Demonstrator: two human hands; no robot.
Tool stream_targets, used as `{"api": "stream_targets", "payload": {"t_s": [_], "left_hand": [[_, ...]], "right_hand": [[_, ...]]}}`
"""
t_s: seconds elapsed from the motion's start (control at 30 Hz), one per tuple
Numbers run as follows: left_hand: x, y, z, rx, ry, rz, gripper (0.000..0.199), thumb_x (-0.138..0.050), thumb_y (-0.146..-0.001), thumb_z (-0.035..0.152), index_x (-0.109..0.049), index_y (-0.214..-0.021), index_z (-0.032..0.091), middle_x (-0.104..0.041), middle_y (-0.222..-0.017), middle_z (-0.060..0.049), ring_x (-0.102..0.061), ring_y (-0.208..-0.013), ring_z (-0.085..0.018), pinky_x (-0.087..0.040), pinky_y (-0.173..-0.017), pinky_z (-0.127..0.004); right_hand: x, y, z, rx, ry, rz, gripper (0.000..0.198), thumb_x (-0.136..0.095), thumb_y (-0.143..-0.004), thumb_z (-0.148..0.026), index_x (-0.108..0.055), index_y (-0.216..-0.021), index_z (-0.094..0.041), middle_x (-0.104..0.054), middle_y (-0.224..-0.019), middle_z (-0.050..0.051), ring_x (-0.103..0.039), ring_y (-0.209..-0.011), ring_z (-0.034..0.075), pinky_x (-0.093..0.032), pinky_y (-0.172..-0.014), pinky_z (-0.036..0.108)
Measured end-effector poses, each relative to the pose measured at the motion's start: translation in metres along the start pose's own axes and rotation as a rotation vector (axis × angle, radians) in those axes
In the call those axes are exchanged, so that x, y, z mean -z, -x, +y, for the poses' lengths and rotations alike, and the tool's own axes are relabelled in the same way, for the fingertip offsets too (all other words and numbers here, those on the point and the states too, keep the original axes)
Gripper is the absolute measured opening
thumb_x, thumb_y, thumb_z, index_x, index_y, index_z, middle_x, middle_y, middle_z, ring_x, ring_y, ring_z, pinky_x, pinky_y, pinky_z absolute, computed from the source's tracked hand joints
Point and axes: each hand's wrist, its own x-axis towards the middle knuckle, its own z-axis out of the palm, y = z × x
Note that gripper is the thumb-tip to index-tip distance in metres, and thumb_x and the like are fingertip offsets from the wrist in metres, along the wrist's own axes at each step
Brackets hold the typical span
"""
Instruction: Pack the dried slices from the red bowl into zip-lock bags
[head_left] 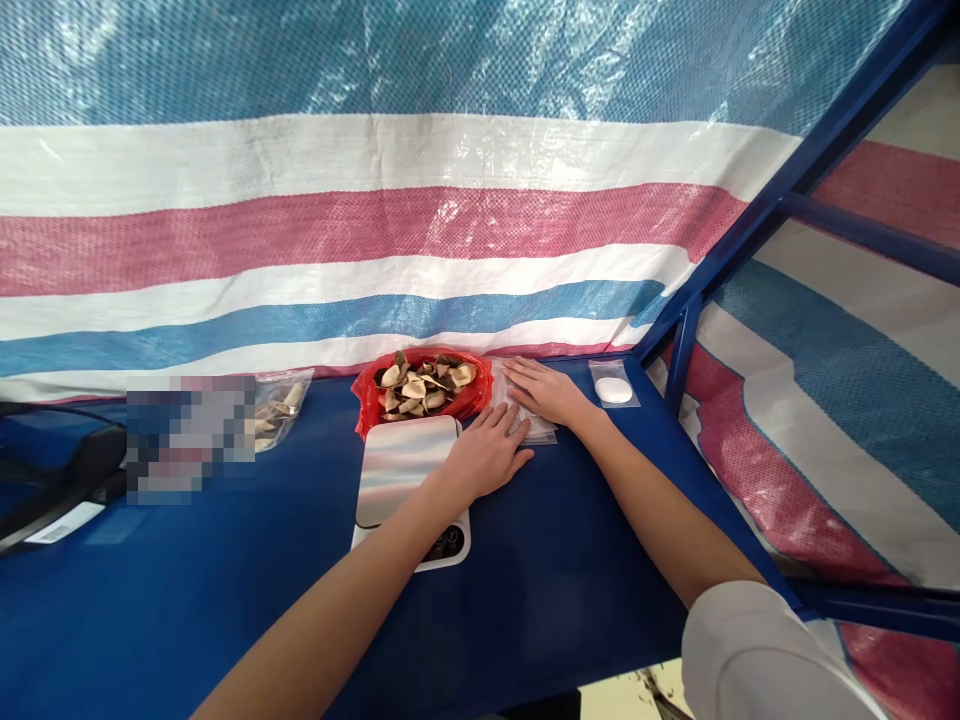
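Observation:
Clear plastic bags (541, 431) lie flat on the blue table, partly covered by my hands. My right hand (549, 390) rests on their far part with its fingers stretched out to the left. Closer to me, my left hand (486, 455) lies with spread fingers at the bags' near left edge, beside the scale. A kitchen scale (409, 465) with a bare metal plate sits under my left forearm, which hides part of it. Behind the scale stands an open red plastic bag (362, 405) full of dried, pale and brown slices (420, 385).
A clear bag with similar slices (283, 408) lies at the left, near a blurred patch and a black device (71, 480). At the right, a white oval object (613, 389) lies on a small clear bag. Striped sheeting (360, 230) and a blue frame (787, 190) enclose the table (570, 570).

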Motion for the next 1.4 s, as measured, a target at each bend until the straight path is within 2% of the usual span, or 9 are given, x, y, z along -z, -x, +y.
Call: {"api": "stream_targets", "payload": {"t_s": [0.17, 0.33, 0.47, 0.7, 0.83, 0.93, 1.1, 1.27, 1.4], "left_hand": [[-0.001, 0.000, 0.001, 0.011, -0.014, -0.021, 0.051, -0.046, -0.105, 0.043, -0.056, -0.142, 0.010, -0.056, -0.149, -0.024, -0.049, -0.143, -0.035, -0.038, -0.117, -0.049], [0.003, -0.002, 0.001, 0.000, -0.014, -0.009, 0.050, -0.047, -0.105, 0.043, -0.057, -0.140, 0.009, -0.058, -0.146, -0.024, -0.053, -0.140, -0.035, -0.040, -0.116, -0.049], [0.004, -0.004, 0.000, 0.007, 0.016, 0.018, 0.047, -0.046, -0.105, 0.043, -0.062, -0.134, 0.011, -0.058, -0.145, -0.023, -0.055, -0.137, -0.035, -0.043, -0.113, -0.050], [0.012, 0.006, 0.002, 0.051, 0.047, 0.139, 0.042, -0.047, -0.104, 0.043, -0.064, -0.130, 0.013, -0.062, -0.140, -0.022, -0.056, -0.135, -0.034, -0.046, -0.110, -0.049], [0.024, 0.027, -0.005, 0.064, 0.064, 0.193, 0.040, -0.045, -0.105, 0.039, -0.064, -0.129, 0.014, -0.065, -0.136, -0.020, -0.059, -0.131, -0.033, -0.047, -0.110, -0.049], [0.035, 0.047, -0.016, 0.101, 0.045, 0.225, 0.041, -0.041, -0.106, 0.038, -0.065, -0.128, 0.013, -0.066, -0.134, -0.019, -0.061, -0.128, -0.032, -0.046, -0.111, -0.048], [0.047, 0.090, -0.039, 0.248, 0.055, 0.310, 0.040, -0.041, -0.105, 0.038, -0.069, -0.126, 0.019, -0.066, -0.137, -0.015, -0.059, -0.130, -0.032, -0.050, -0.107, -0.048], [0.047, 0.134, -0.066, 0.390, 0.064, 0.405, 0.041, -0.041, -0.103, 0.037, -0.069, -0.128, 0.020, -0.069, -0.132, -0.013, -0.064, -0.122, -0.031, -0.050, -0.108, -0.048], [0.044, 0.164, -0.088, 0.536, 0.041, 0.445, 0.044, -0.040, -0.102, 0.040, -0.071, -0.124, 0.018, -0.068, -0.134, -0.015, -0.063, -0.123, -0.033, -0.048, -0.110, -0.050]], "right_hand": [[0.000, -0.003, 0.002, 0.017, 0.022, -0.036, 0.049, -0.042, -0.105, -0.032, -0.056, -0.147, -0.012, -0.054, -0.153, 0.012, -0.044, -0.148, 0.027, -0.033, -0.126, 0.044], [0.010, -0.009, -0.001, -0.050, -0.020, -0.058, 0.044, -0.050, -0.102, -0.031, -0.061, -0.143, -0.020, -0.059, -0.149, 0.008, -0.048, -0.145, 0.026, -0.042, -0.121, 0.044], [0.023, -0.012, -0.005, -0.121, -0.031, -0.001, 0.040, -0.049, -0.102, -0.030, -0.066, -0.138, -0.023, -0.060, -0.149, 0.005, -0.050, -0.144, 0.025, -0.049, -0.115, 0.042], [0.052, -0.001, -0.023, -0.146, -0.099, 0.108, 0.038, -0.053, -0.099, -0.027, -0.069, -0.133, -0.029, -0.061, -0.147, 0.000, -0.054, -0.141, 0.023, -0.047, -0.117, 0.042], [0.060, 0.015, -0.042, -0.160, -0.098, 0.121, 0.036, -0.054, -0.100, -0.030, -0.070, -0.132, -0.028, -0.063, -0.145, 0.001, -0.053, -0.141, 0.024, -0.046, -0.118, 0.043], [0.057, 0.028, -0.061, -0.159, -0.092, 0.112, 0.034, -0.054, -0.100, -0.031, -0.071, -0.129, -0.029, -0.065, -0.143, 0.001, -0.054, -0.141, 0.024, -0.049, -0.116, 0.043], [0.041, 0.046, -0.101, -0.178, -0.027, 0.095, 0.036, -0.053, -0.101, -0.032, -0.069, -0.132, -0.031, -0.063, -0.145, 0.000, -0.054, -0.140, 0.025, -0.055, -0.109, 0.041], [0.020, 0.054, -0.127, -0.215, 0.020, 0.048, 0.039, -0.055, -0.100, -0.037, -0.065, -0.137, -0.031, -0.058, -0.150, 0.002, -0.053, -0.141, 0.028, -0.058, -0.106, 0.044], [0.007, 0.053, -0.136, -0.201, 0.034, 0.024, 0.044, -0.048, -0.103, -0.040, -0.061, -0.143, -0.025, -0.053, -0.155, 0.007, -0.048, -0.145, 0.030, -0.048, -0.116, 0.048]]}}
